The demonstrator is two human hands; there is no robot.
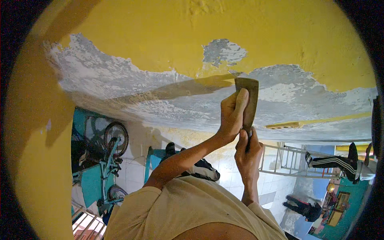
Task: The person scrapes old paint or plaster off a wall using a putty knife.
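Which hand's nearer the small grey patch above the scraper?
Left. Left hand is below the patch in view, on the scraper's blade; right hand is farther down, on the handle.

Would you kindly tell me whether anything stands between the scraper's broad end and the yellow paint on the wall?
Nothing visible does: the left hand and right hand grip the scraper below its broad end, leaving that end unblocked toward the yellow paint.
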